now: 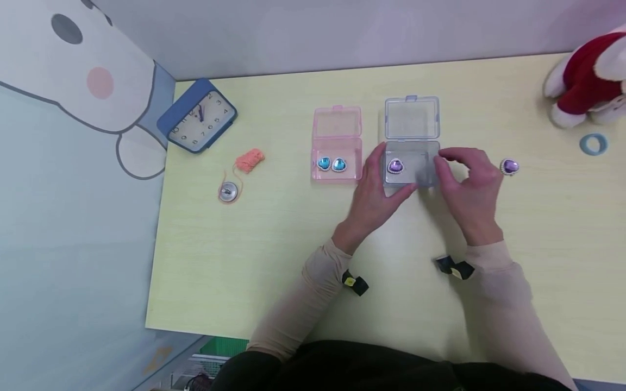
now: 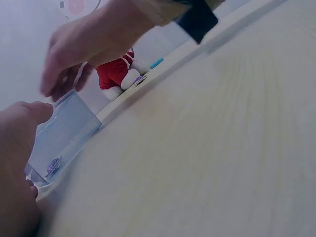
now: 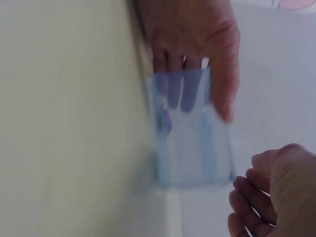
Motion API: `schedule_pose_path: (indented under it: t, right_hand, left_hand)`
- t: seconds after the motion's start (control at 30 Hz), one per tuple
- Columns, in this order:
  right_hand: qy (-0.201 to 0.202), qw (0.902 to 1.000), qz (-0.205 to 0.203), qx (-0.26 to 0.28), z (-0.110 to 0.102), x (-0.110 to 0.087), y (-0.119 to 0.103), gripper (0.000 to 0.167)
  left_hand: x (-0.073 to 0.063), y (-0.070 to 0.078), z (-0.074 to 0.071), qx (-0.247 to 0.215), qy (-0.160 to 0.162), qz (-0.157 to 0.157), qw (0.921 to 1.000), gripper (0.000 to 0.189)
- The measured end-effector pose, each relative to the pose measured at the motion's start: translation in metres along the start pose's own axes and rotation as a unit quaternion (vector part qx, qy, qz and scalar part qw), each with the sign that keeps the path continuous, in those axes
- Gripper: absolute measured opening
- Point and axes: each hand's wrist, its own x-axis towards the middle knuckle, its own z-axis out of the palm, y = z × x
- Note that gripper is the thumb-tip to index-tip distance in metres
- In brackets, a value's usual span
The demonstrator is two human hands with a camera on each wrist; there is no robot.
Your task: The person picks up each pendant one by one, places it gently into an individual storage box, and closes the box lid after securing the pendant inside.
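A clear blue plastic box (image 1: pixel 420 163) lies with its lid (image 1: pixel 412 118) flipped back on the table. My left hand (image 1: pixel 374 195) holds it, fingers along the left side and thumb across the front edge; the right wrist view shows those fingers through the plastic. One purple heart-shaped gem (image 1: pixel 395 166) with a pale studded rim sits inside, toward the left. At the box's right edge is my right hand (image 1: pixel 471 187), thumb and forefinger close together beside the rim, other fingers loosely bent (image 3: pixel 281 192). A second purple gem (image 1: pixel 509 166) lies on the table, right of that hand.
Left of the blue box stands an opened pink box (image 1: pixel 337 177) with two blue gems (image 1: pixel 339 164). Farther left are a blue clock (image 1: pixel 200 117), coral yarn (image 1: pixel 250 161) and a round metal piece (image 1: pixel 228 191). A red-and-white plush toy (image 1: pixel 587 81) and blue ring (image 1: pixel 594 144) are at right.
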Motion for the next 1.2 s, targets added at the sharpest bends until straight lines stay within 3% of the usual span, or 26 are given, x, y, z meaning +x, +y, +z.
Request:
schedule_pose_path:
  t: [0.27,0.47,0.6,0.77,0.93,1.2]
  right_hand:
    - [0.067,0.9898,0.119,-0.042,-0.034,-0.019,0.042,0.024]
    - [0.089,0.9809,0.158,-0.069,-0.056,-0.021,0.062,0.029]
    - [0.091,0.9644,0.235,-0.081,-0.066,-0.019,0.072,0.038]
    - [0.044,0.9406,0.321,-0.103,-0.072,-0.015,0.080,0.052]
    - [0.005,0.9375,0.324,-0.128,-0.071,-0.014,0.082,0.059]
    - [0.028,0.9420,0.306,-0.136,-0.066,-0.011,0.079,0.052]
  left_hand:
    - [-0.002,0.000,0.000,-0.010,0.001,-0.003,0.9999,0.097]
    - [-0.003,0.000,0.001,-0.011,-0.001,-0.004,0.9999,0.098]
    - [-0.002,0.000,0.001,-0.010,-0.001,0.000,0.9999,0.098]
    - [-0.001,0.000,0.001,-0.008,0.001,0.003,1.0000,0.098]
    - [-0.001,-0.001,0.001,-0.009,0.006,0.004,0.9999,0.098]
    - [-0.001,-0.002,0.002,-0.010,0.007,0.017,0.9998,0.098]
